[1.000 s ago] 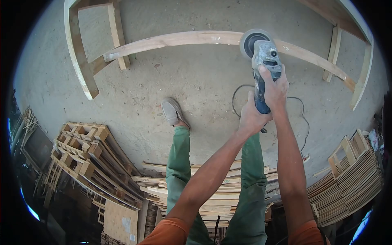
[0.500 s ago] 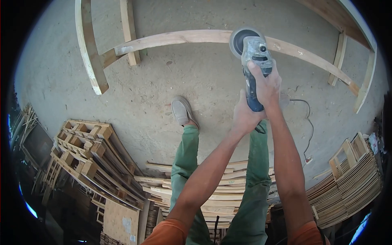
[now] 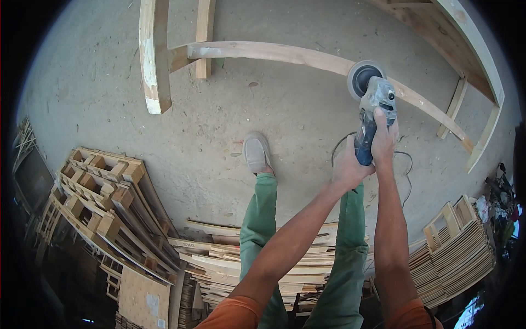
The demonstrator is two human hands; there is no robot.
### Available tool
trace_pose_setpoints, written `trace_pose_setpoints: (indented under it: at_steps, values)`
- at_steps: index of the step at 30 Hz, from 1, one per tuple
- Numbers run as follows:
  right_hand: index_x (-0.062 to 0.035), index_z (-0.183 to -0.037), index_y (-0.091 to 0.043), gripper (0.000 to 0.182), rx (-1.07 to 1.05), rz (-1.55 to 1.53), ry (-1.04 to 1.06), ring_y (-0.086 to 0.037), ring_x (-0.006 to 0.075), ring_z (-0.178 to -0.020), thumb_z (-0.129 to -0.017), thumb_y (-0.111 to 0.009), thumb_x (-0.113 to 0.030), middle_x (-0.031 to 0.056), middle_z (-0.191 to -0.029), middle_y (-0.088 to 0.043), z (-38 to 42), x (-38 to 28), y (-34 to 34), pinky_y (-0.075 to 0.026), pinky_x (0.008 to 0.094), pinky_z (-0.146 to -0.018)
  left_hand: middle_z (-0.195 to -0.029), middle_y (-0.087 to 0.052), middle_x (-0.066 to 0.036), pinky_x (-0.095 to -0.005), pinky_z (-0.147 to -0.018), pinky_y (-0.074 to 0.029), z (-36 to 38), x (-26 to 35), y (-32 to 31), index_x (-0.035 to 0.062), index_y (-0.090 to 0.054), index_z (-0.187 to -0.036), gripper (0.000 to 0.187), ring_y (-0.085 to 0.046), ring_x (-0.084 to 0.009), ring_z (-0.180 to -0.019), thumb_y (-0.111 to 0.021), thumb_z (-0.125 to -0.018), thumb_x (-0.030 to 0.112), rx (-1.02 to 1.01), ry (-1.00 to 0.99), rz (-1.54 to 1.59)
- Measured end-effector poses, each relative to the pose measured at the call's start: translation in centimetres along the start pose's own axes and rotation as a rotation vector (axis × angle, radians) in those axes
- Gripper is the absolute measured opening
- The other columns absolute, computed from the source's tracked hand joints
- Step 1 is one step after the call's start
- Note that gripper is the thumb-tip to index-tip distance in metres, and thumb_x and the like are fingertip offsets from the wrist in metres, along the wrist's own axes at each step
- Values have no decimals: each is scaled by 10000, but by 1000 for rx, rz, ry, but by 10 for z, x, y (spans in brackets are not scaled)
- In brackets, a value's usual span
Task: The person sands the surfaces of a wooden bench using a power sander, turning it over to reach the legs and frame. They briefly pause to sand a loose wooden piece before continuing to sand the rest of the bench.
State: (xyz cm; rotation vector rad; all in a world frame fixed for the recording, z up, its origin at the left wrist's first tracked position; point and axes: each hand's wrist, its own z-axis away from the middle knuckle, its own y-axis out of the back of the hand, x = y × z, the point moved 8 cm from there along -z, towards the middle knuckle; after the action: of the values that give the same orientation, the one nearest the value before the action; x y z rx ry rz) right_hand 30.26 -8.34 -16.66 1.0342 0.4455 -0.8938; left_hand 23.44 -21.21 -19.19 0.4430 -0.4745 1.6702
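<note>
Both my hands grip an angle grinder (image 3: 378, 101), grey and dusty at the head with a dark blue body. My left hand (image 3: 350, 166) is wrapped round the rear end of its body. Further forward, my right hand (image 3: 384, 137) closes on the body just behind the head, thumb along the top. The round disc (image 3: 366, 78) at the front overlaps the edge of a long wooden rail (image 3: 285, 54). That rail runs across between upright timbers, one of them a thick pale post (image 3: 155, 60) at the left.
A power cord (image 3: 408, 164) loops over the concrete floor (image 3: 208, 137) by the grinder. Stacked pallets (image 3: 104, 192) stand at lower left, loose boards (image 3: 219, 263) lie behind my legs, and a slat pile (image 3: 460, 257) sits at lower right. A wooden panel (image 3: 438, 44) rises at upper right.
The grinder and both hands have moved right along the rail and slightly nearer to me in view. The view itself has shifted, so the left post appears further right.
</note>
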Motion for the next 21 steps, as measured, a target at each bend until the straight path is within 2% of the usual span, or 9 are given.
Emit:
trace_pose_setpoints:
  at_steps: [3,5,7,12,13,15,17,19,21]
  values:
    - [21,-1252,-645,609,-13,-27,-54,-686,252,-984,-902,-708,-473,168,-1080,-727,8,-3,-19,-506,377,-915,-1096,-688,-235,-484,-884,-530,5,-2,22,26,-452,-1237,764,-680,-432,-1059,-893,-699,342,-29,34,8]
    - [23,-1241,-643,627,-63,28,19,-698,256,-980,-891,-714,-492,170,-1064,-734,15,-30,-54,-512,386,-907,-1108,-688,-233,-477,-893,-531,7,-8,50,21,-453,-1250,767,-680,-428,-1065,-891,-705,336,-23,53,29]
    - [22,-1233,-639,672,-102,17,47,-716,272,-965,-861,-736,-529,177,-1027,-741,22,-53,-97,-525,401,-891,-1033,-702,-262,-486,-852,-539,11,-8,95,13,-456,-1238,774,-691,-452,-1002,-896,-684,327,160,-83,139]
    - [43,-1240,-620,745,-167,65,86,-732,282,-930,-822,-772,-554,187,-994,-744,33,-112,-179,-545,397,-874,-1088,-695,-247,-467,-875,-536,9,2,191,-2,-467,-1223,751,-695,-422,-1010,-881,-701,345,145,-112,173]
    - [43,-1240,-620,745,-178,64,93,-732,282,-930,-822,-772,-554,187,-994,-744,37,-117,-184,-545,397,-874,-1088,-695,-247,-467,-875,-536,13,2,198,-2,-467,-1223,751,-695,-422,-1010,-881,-701,345,156,-114,178]
    - [52,-1245,-615,756,-142,-29,44,-734,276,-927,-828,-764,-560,192,-1002,-745,42,-114,-179,-546,385,-874,-1128,-685,-207,-421,-904,-535,15,-2,196,-13,-463,-1306,820,-693,-335,-1032,-888,-707,352,81,-43,39]
    - [50,-1251,-616,755,-136,-64,99,-735,276,-929,-833,-757,-563,197,-1009,-746,44,-117,-184,-546,379,-876,-1139,-683,-221,-416,-908,-530,20,-6,197,-11,-464,-1302,825,-692,-346,-1049,-888,-703,366,80,-22,72]
    - [49,-1246,-620,759,-163,52,94,-736,279,-934,-831,-755,-572,209,-1012,-745,51,-125,-195,-546,377,-882,-1061,-689,-257,-479,-859,-534,27,-2,211,19,-466,-1210,720,-689,-433,-1015,-875,-685,292,192,-70,115]
    - [55,-1234,-625,780,-174,93,57,-738,288,-936,-817,-757,-592,216,-1007,-744,60,-130,-214,-545,381,-886,-1053,-694,-243,-466,-858,-537,30,-11,230,28,-467,-1201,711,-697,-411,-1010,-879,-686,295,171,-63,185]
